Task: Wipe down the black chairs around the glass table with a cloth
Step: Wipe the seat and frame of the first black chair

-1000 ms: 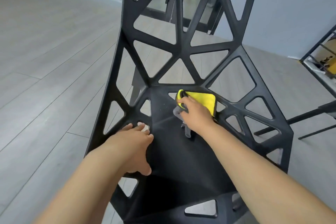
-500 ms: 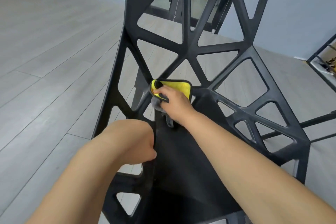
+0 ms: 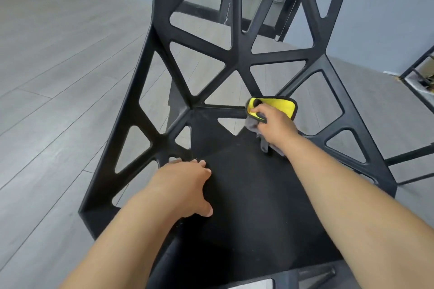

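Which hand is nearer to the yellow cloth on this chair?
Right. The right hand grips the cloth at the back of the seat, just below the backrest. The left hand rests apart from it, on the seat's left side, nearer the front.

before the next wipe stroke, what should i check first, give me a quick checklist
1. right hand grips the cloth: ok
2. cloth pressed against the chair at the back right corner of the seat: ok
3. left hand rests on the seat's left edge, steadying: ok
4. seat bare of objects in the cloth's path: ok
5. chair legs planted on the floor: cannot tell, hidden
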